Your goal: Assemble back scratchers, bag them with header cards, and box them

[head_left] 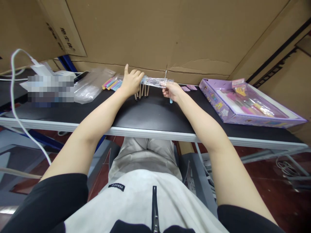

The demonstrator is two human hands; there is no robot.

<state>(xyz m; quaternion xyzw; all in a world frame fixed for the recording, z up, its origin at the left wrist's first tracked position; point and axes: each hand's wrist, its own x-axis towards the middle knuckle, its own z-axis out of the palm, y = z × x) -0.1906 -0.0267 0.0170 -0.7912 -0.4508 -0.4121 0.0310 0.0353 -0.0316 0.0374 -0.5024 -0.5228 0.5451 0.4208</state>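
A clear plastic sleeve [154,81] stretches between my two hands above the black table. My left hand [132,81] grips its left end, with the thumb raised. My right hand [172,90] has its fingers curled at the sleeve's right end and also around a slim light blue stick [171,101], whose lower tip shows below the fingers. What lies inside the sleeve is hard to make out. Several thin brown sticks with dark ends [142,92] lie under and beside my left hand. Left of that hand is a row of yellow, pink and blue pens [113,84].
Clear plastic bags [89,85] lie at the left, near a white cable [13,81]. Small pink cards [189,88] are behind my right hand. A purple open box [218,103] with packaged colourful items [250,100] stands at the right. Cardboard [150,32] walls the back.
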